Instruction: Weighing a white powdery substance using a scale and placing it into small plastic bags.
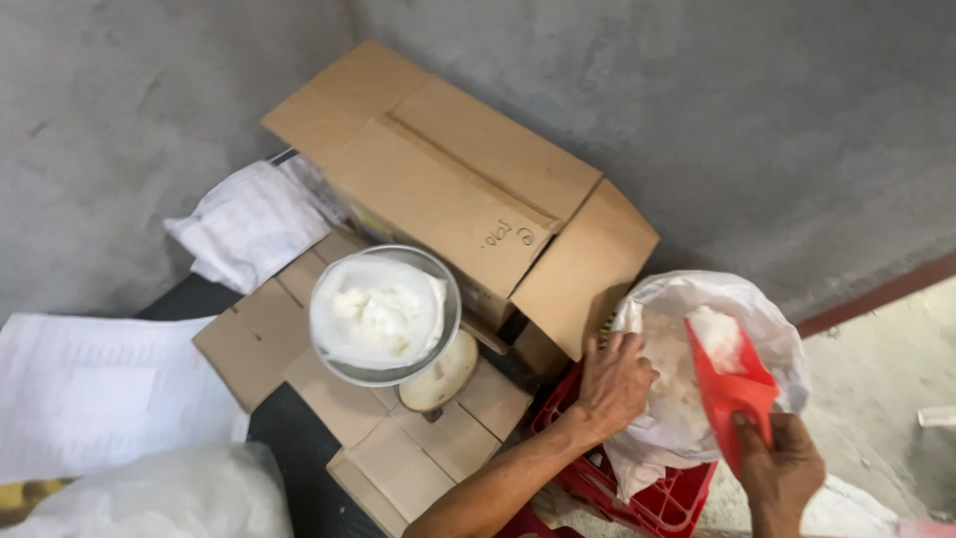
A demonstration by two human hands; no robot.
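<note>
Right hand: grip closed around the handle of a red plastic scoop, blade tilted up and carrying a heap of white powdery material. The scoop sits over the open mouth of a large white woven sack, which is partly filled with the same white material. Left hand: fingers pressed onto the sack's near rim, pinching the edge and holding the mouth open. The sack stands in a red plastic crate, lower right of view.

To the left, a round metal pan of a weighing scale, lined with a thin clear plastic bag holding a small mound of white material. The scale's pale dial face shows beneath the pan. The scale rests on flattened brown cardboard spread over a dark worktop.

Behind it: a large brown cardboard box, flaps folded, against a grey concrete wall. White bags lie at left; another bulging white sack at lower left. Bare concrete floor at right.
</note>
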